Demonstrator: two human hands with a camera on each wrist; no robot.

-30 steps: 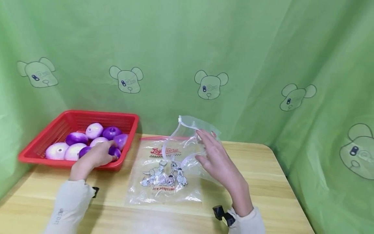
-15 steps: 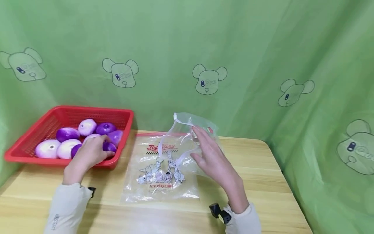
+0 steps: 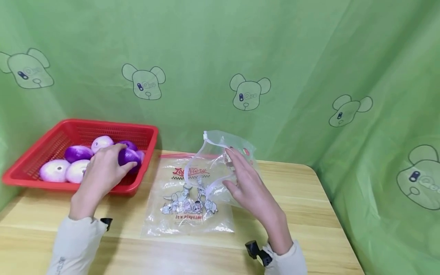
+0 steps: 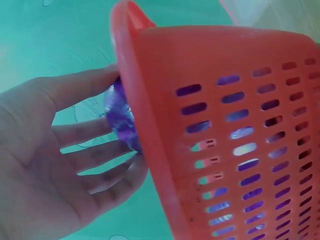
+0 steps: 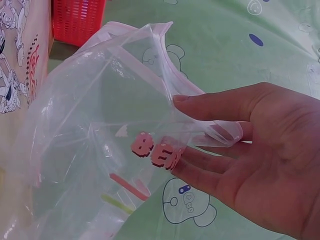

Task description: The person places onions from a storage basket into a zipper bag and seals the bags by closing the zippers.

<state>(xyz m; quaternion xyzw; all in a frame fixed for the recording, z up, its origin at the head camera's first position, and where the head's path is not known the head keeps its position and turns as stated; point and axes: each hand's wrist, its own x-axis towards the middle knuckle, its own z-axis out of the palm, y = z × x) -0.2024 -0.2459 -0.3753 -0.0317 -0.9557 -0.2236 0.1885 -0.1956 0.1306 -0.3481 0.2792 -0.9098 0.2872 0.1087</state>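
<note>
My left hand (image 3: 104,166) grips a purple onion (image 3: 128,157) between thumb and fingers at the right side of the red basket (image 3: 110,123). In the left wrist view the basket wall hides part of that onion (image 4: 120,117). My right hand (image 3: 249,187) pinches the edge of a clear zip bag (image 3: 218,138), holding its mouth up and apart. The right wrist view shows the thumb on one side of the film and fingers behind it. Under the clear bag lies a flat, see-through printed bag (image 3: 187,225) with a red top edge.
Several purple and whitish onions (image 3: 54,170) lie in the basket, left of my hand. The light wooden table (image 3: 302,214) ends at a rounded far-right corner. A green curtain (image 3: 292,49) with printed bear heads hangs behind and at the sides.
My left hand has lifted the purple onion up a little from the basket's front right corner. My right hand keeps its hold on the clear bag. The view has shifted slightly.
</note>
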